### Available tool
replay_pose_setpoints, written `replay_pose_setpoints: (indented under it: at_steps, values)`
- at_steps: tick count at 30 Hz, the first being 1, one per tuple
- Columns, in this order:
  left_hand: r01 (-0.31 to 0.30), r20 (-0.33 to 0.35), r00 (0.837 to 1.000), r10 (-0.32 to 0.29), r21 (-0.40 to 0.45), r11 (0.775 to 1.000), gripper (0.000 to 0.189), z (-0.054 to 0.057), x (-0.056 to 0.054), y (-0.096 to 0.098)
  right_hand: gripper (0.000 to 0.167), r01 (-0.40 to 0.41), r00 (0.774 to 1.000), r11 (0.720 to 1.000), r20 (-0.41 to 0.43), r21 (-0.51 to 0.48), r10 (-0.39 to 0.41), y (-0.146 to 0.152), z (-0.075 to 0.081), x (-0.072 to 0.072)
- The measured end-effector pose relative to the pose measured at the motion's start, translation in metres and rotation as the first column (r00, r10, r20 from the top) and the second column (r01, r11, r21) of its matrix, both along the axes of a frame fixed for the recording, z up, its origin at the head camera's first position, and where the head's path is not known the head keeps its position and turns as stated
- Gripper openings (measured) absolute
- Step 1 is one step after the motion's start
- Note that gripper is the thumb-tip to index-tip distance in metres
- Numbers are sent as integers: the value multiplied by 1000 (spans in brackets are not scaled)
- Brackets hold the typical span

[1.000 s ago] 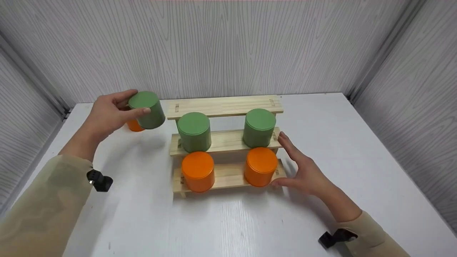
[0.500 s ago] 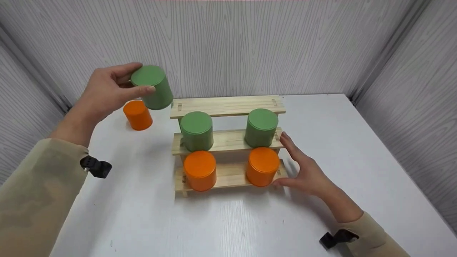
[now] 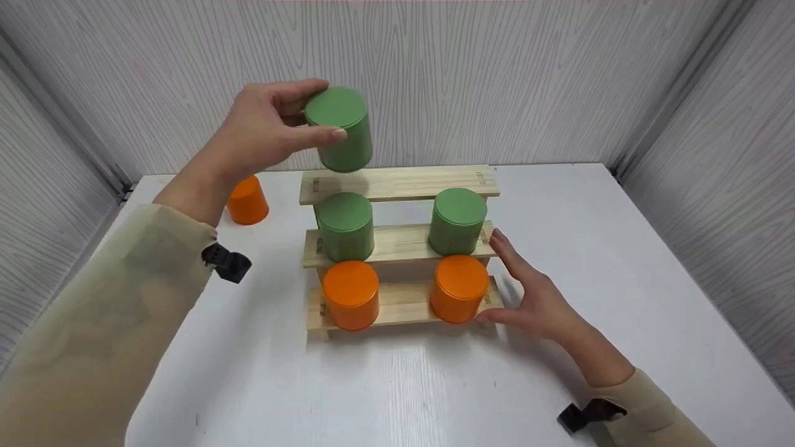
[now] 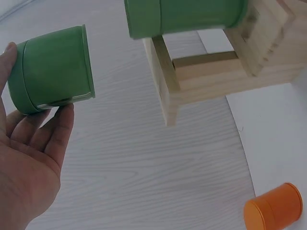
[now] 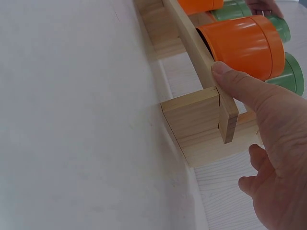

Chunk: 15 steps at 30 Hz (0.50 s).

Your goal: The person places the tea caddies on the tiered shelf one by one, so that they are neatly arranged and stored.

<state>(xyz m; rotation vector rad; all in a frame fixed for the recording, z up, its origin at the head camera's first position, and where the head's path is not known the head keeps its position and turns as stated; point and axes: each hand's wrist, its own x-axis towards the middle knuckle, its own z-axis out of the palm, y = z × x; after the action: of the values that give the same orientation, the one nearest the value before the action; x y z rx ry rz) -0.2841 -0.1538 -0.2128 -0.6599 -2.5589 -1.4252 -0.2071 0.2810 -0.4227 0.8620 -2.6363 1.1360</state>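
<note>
My left hand grips a green lidded canister between thumb and fingers, raised above the left part of the top shelf. In the left wrist view this canister is clear of the wooden rack. My right hand is at the rack's right end, thumb and index finger spread apart. In the right wrist view the thumb rests on the bottom board's front edge, beside an orange canister. Two green canisters, left and right, stand on the middle shelf.
Two orange canisters, left and right, stand on the bottom shelf. Another orange canister stands on the white table behind my left forearm. A grey wood-patterned panel rises behind the rack.
My left hand has lifted the green canister up and carried it right, from beside the rack to over the top shelf's left part. The right hand has stayed put.
</note>
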Motion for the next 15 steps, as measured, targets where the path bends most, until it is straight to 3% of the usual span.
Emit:
replay_pose_setpoints:
  at_steps: [7,15]
  values:
    - [89,-21,996,-88,22,996,79,4,-13,43,127,8,1000,1000,5,14,-8,1,1,-1]
    - [136,4,991,-137,25,990,83,4,-24,80,126,1,1000,1000,25,14,-2,-1,0,-1]
